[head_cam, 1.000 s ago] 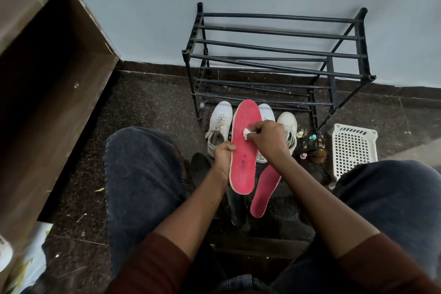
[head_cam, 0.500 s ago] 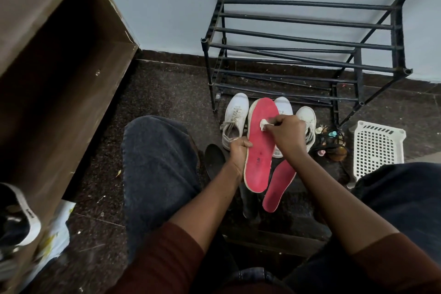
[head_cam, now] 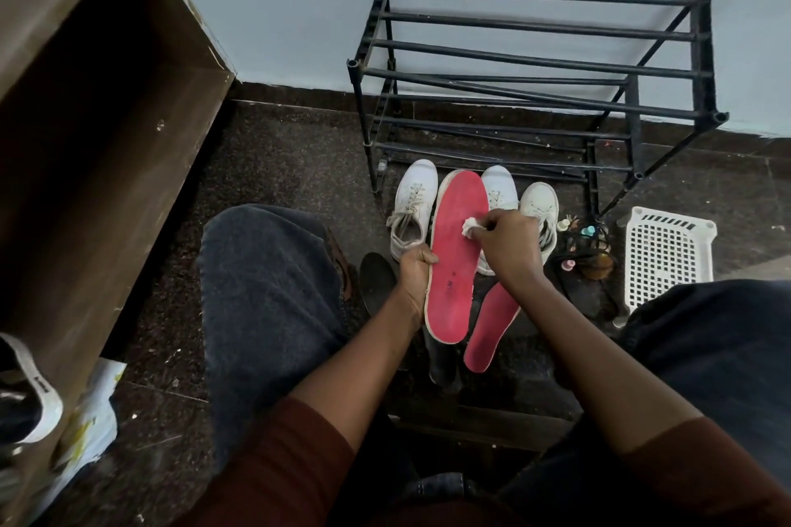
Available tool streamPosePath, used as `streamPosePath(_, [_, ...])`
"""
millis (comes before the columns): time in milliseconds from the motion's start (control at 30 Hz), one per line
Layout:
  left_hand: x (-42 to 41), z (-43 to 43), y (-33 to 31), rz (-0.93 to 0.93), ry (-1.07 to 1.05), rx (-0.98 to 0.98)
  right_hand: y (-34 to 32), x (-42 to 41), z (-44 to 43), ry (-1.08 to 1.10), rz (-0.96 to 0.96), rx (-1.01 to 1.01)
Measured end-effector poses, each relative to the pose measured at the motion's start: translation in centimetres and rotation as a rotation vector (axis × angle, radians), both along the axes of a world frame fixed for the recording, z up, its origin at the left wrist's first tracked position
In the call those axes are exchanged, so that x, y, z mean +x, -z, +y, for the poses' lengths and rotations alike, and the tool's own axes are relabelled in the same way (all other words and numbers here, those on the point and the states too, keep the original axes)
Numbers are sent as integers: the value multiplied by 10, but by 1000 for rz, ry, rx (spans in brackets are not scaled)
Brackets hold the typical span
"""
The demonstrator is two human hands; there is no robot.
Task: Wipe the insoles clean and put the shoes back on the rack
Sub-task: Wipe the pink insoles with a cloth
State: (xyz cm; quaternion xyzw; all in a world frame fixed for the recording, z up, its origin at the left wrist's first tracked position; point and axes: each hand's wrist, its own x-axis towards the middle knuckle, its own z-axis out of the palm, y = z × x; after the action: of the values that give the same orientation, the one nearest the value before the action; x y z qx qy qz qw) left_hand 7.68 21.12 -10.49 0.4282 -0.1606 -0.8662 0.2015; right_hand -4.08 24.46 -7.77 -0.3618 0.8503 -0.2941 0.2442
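Note:
My left hand (head_cam: 414, 274) grips the left edge of a red insole (head_cam: 456, 252) and holds it upright in front of me. Against the insole's upper right part my right hand (head_cam: 507, 246) pinches a small white wipe (head_cam: 470, 224). A second red insole (head_cam: 492, 327) lies on the floor just right of the held one. Three white sneakers stand behind them on the floor: one at the left (head_cam: 413, 205), one in the middle (head_cam: 498, 186), one at the right (head_cam: 540, 205). The black shoe rack (head_cam: 535, 68) stands bare against the wall.
A white plastic basket (head_cam: 667, 252) stands on the floor at the right, with small bottles and clutter (head_cam: 584, 248) beside it. A brown wooden cabinet (head_cam: 85, 120) fills the left. A dark sole (head_cam: 376, 276) lies by my left knee. My knees flank the work spot.
My right hand has slid the wipe across the insole towards its right side. My left hand keeps the same grip. The camera has shifted a little.

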Motion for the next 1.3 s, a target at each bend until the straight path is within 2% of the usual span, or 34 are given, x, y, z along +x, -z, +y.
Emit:
streamPosePath(133, [3, 2, 0, -6, 20, 3, 1, -2, 1, 71, -55, -5])
streamPosePath(267, [1, 2, -1, 23, -23, 10, 2, 3, 15, 49, -247, 56])
streamPosePath(333, [-2, 3, -2, 38, -20, 12, 3, 6, 21, 35, -273, 84])
streamPosePath(667, [-3, 3, 4, 0, 67, -4, 1, -12, 1, 226, -167, -13])
streamPosePath(967, [-10, 5, 19, 96, 35, -2, 5, -7, 20, 39, -235, 137])
streamPosePath(1100, [-11, 6, 20, 9, 44, -46, 6, -12, 14, 141, -231, 45])
streamPosePath(1300, [-4, 3, 18, -55, 89, 2, 11, -20, 0, 239, -182, -17])
